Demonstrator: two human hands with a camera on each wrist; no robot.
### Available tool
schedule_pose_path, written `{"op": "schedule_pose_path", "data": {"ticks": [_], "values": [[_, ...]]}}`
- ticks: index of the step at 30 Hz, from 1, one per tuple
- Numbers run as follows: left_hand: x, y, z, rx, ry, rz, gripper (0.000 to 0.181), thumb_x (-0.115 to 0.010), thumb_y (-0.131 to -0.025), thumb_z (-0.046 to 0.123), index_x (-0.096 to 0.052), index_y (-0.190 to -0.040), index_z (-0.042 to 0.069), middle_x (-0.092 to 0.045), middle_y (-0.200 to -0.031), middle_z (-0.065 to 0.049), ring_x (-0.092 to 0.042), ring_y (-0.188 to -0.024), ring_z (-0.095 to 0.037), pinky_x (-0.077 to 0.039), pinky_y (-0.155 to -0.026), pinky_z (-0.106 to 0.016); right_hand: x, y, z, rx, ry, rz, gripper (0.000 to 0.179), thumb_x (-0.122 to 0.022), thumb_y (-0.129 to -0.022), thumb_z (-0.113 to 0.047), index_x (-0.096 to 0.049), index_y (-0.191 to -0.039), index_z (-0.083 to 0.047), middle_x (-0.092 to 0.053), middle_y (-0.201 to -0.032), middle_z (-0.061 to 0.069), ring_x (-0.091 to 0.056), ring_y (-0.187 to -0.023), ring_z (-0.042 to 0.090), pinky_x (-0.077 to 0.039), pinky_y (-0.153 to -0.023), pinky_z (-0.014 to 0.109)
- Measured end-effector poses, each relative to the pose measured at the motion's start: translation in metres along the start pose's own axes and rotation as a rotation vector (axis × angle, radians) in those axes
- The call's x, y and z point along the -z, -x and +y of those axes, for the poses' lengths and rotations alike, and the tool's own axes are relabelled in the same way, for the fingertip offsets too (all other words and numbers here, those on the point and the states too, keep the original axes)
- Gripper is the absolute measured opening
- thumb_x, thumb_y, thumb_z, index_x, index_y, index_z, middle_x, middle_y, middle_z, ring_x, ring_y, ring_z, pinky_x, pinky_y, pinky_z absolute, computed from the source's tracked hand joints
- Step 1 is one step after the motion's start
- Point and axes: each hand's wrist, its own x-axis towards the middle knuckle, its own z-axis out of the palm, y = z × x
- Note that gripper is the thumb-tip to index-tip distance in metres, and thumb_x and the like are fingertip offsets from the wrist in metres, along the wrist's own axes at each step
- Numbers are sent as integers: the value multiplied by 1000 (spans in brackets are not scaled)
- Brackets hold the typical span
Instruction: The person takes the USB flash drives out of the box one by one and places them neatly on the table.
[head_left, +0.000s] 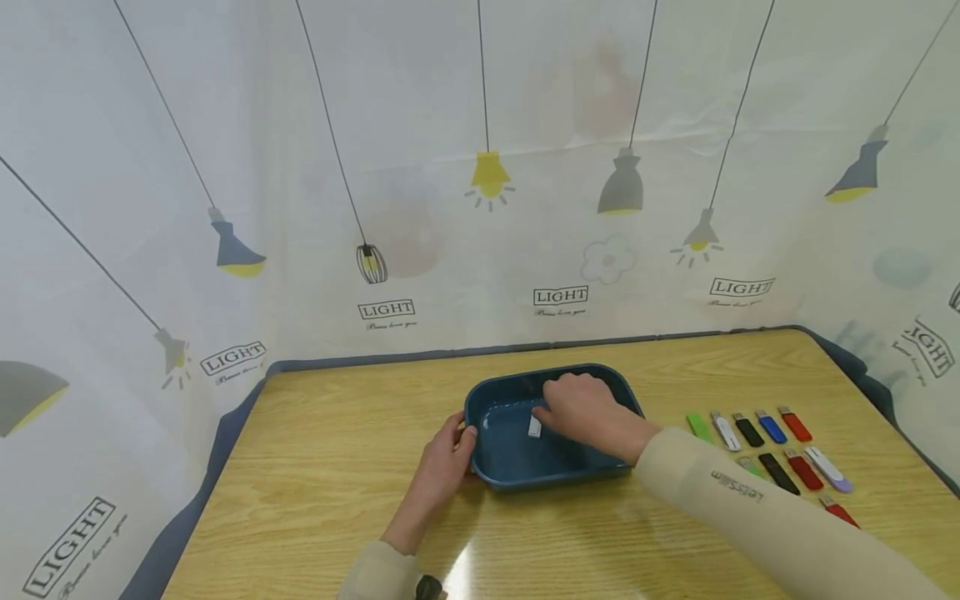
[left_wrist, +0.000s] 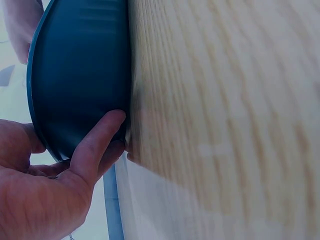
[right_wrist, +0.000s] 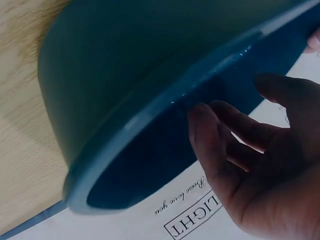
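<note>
A dark blue rectangular tray [head_left: 517,462] stands on the table. My left hand [head_left: 444,462] grips its left end, thumb at the rim and fingers against the outer wall; the left wrist view also shows this hand [left_wrist: 55,185] on the tray's corner [left_wrist: 85,65]. My right hand [head_left: 588,408] reaches into the tray from the right. A small white stick, apparently a USB flash drive [head_left: 535,427], lies on the tray floor just by the right thumb. In the right wrist view the right hand [right_wrist: 260,155] has loosely bent fingers, thumb apart, with nothing visible between them.
Several USB flash drives lie in rows right of the tray, among them a green one [head_left: 699,427], a blue one [head_left: 772,427], a red one [head_left: 796,425] and a black one [head_left: 780,473]. A printed curtain [head_left: 450,317] surrounds the wooden table [head_left: 322,467].
</note>
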Motion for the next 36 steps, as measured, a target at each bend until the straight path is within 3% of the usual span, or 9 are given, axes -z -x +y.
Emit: {"op": "schedule_pose_path", "data": {"ticks": [6, 12, 17, 21, 27, 32, 36], "values": [[0, 0, 0, 6, 21, -7, 48, -44, -112, 21, -40, -153, -5, -50, -147, -34, -62, -123, -45, -64, -76, -41, -8, -5, -5, -22, 29, -50, 45, -71, -99, -35, -56, -61, -15, -42, -52, -1, -44, -46, 15, -37, -44, 31], [1, 0, -1, 4, 1, 5, 48, -44, -112, 22, -41, -152, -5, -51, -147, -33, -62, -123, -43, -64, -79, -43, -16, -9, -10, 1, 77, -24, 42, -74, -96, -37, -63, -64, -12, -48, -52, 1, -48, -47, 17, -49, -46, 35], [1, 0, -1, 6, 4, -1, 48, -43, -112, 21, -40, -152, -6, -50, -147, -34, -62, -123, -44, -63, -81, -44, -24, -12, -13, 14, 126, -8, 51, -75, -95, -41, -57, -56, -12, -42, -48, 0, -44, -45, 16, -46, -43, 34], [0, 0, 0, 0, 3, 0, 48, -44, -112, 20, -41, -152, -6, -50, -147, -34, -61, -124, -44, -63, -83, -45, -25, -15, -13, 6, 133, -47, 51, -73, -96, -39, -56, -56, -13, -42, -50, 0, -44, -46, 16, -46, -45, 33], [-1, 0, 3, 1, -3, 2, 47, -44, -112, 21, -42, -152, -5, -51, -147, -33, -61, -124, -45, -63, -83, -45, -20, -14, -10, 41, 48, -129, 31, -71, -97, -16, -59, -69, -8, -51, -60, 5, -49, -53, 19, -48, -51, 36], [-1, 1, 2, 2, -7, 0, 47, -43, -112, 20, -42, -152, -6, -51, -146, -34, -62, -122, -44, -63, -81, -45, -19, -8, -6, 70, 23, -145, 9, -71, -97, -8, -69, -91, -1, -64, -74, 11, -60, -62, 23, -58, -59, 41], [-1, 1, 1, 3, 12, -4, 47, -43, -112, 19, -41, -152, -6, -51, -146, -35, -64, -118, -44, -64, -76, -42, -18, -5, -3, 66, 48, -150, 17, -75, -94, -12, -70, -104, 2, -65, -88, 16, -63, -75, 29, -59, -67, 45]]}}
